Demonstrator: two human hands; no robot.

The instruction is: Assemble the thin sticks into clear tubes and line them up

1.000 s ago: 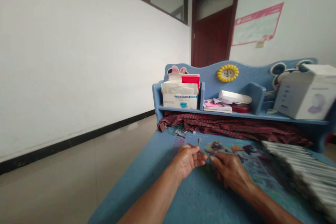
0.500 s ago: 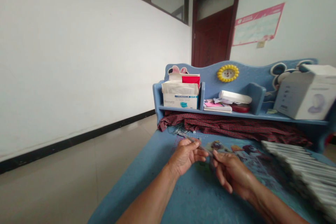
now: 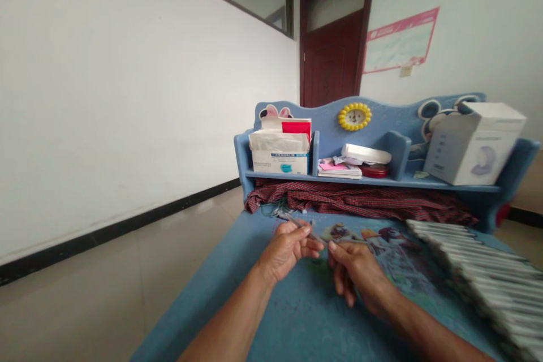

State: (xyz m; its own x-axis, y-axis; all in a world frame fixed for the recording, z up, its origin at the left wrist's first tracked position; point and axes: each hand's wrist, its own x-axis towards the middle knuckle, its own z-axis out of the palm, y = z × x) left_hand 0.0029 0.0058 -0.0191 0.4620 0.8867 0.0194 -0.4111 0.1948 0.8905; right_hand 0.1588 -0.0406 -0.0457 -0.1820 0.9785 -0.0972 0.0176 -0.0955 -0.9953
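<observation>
Above the blue desk top (image 3: 297, 317) my left hand (image 3: 286, 248) pinches a thin grey rod-like object (image 3: 299, 225) that slants up to the left. Just to its right, my right hand (image 3: 354, 272) has thumb and forefinger closed on the rod's near end while the other fingers hang loose. The two hands almost touch at the fingertips. What the thin object is I cannot make out.
A row of white strips (image 3: 479, 263) lies fanned along the desk's right side. A red plaid cloth (image 3: 360, 201) lies under the blue shelf (image 3: 382, 181), which holds a mask box (image 3: 280, 161), books and a white carton (image 3: 473, 144). Floor and white wall lie left.
The thin rod has tilted from near upright to slanting left, and both hands have shifted slightly left and nearer. The view has panned a little to the right.
</observation>
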